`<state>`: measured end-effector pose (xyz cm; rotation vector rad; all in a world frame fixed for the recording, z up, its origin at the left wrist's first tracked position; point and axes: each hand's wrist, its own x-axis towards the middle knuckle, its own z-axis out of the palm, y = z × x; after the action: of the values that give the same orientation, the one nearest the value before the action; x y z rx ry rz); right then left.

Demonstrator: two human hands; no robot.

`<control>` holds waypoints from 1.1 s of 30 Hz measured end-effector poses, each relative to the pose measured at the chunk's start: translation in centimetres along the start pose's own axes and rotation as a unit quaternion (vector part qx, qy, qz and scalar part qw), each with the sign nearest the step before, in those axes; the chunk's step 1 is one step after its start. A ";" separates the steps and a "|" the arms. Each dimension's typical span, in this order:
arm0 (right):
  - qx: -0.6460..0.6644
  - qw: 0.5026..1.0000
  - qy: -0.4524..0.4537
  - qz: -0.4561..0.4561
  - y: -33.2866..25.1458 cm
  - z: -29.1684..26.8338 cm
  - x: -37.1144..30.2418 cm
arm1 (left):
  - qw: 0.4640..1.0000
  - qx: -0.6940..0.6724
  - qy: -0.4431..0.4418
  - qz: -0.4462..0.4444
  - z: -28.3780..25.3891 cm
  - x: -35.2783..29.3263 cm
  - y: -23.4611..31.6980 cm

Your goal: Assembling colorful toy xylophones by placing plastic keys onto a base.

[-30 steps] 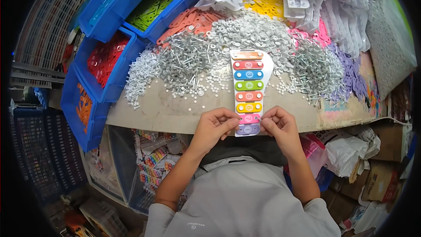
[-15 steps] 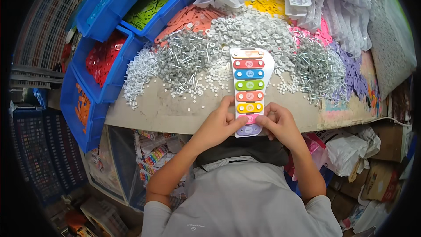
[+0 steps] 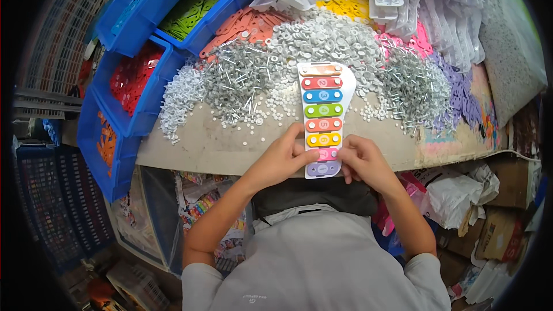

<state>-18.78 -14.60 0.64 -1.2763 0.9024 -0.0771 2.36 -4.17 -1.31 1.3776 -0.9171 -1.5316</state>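
Toy xylophone (image 3: 322,117) — white base, 8 coloured bars — lay lengthwise betw. both hands, near end at the worktable's (image 3: 196,155) front edge. L hand (image 3: 282,159) gripped the base's left side, thumb on the pink bar's (image 3: 326,154) left end. R hand (image 3: 366,162) was half-curled opp., thumb at that bar's right end; couldn't tell if its fingers gripped underneath. Even thumb pressure, w/ the base kept sq., prob. suited best. Lilac bar (image 3: 322,169), nearest end, showed no white caps.
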 end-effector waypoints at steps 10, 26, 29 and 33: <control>-0.390 0.709 0.584 -0.064 7.0 -16.6 -7.1 | 0.949 -0.123 0.284 0.056 -1.9 -7.5 -2.4; -0.372 0.766 0.520 -0.069 11.4 -22.3 -6.3 | 0.660 0.498 0.551 0.114 -14.7 -9.7 -0.5; -0.362 0.771 0.513 -0.106 12.3 -23.1 -6.4 | 0.652 0.543 0.517 0.117 -15.4 -8.8 -0.7; -0.339 0.784 0.502 -0.133 11.9 -23.1 -6.6 | 0.642 0.570 0.499 0.118 -16.2 -8.2 -2.3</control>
<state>-42.39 -25.34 -6.03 -2.0895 1.7501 -0.7815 18.34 4.64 -2.39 2.3865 -1.2101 0.3917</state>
